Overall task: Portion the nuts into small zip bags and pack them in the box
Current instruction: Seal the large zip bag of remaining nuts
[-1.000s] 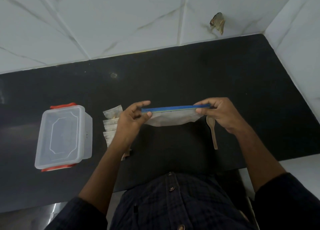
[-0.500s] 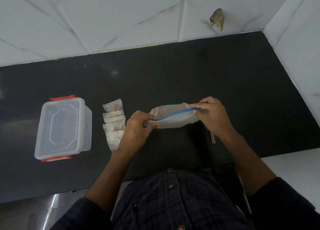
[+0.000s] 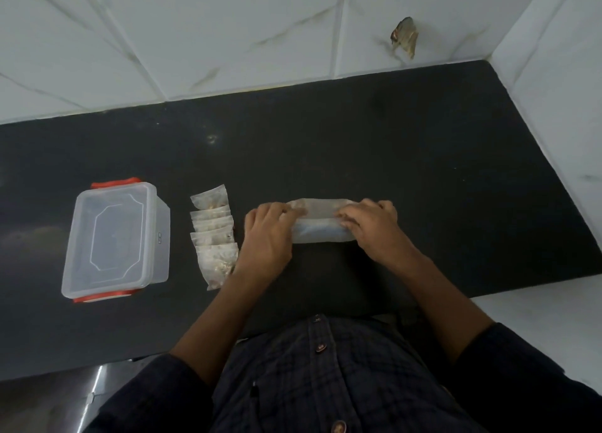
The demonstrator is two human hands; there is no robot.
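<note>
Fingers of both hands are curled onto a large clear zip bag [image 3: 321, 221] that lies flat on the black worktop [image 3: 407, 159], folded or rolled along its length, with a faint blue strip seen through the plastic on the near side. The left hand [image 3: 268, 234] is clamped over the bag's left end, the right hand [image 3: 371, 226] over its right end; how the thumbs lie beneath cannot be told. The bag is held down against the worktop, roughly in the middle of the surface, in front of the person's dark checked shirt [image 3: 325, 377].

Just left of the left hand, a row of small zip bags [image 3: 213, 234] filled with nuts is laid out, each overlapping the next, running from far to near. The nearest of them is touched or nearly touched by the left wrist. Further left, apart from the row, a clear plastic box [image 3: 114, 240] with red clips at its far and near ends is set on the worktop, its lid closed on top. White marble-look tiles [image 3: 228, 35] are seen behind the worktop and along its right side.
</note>
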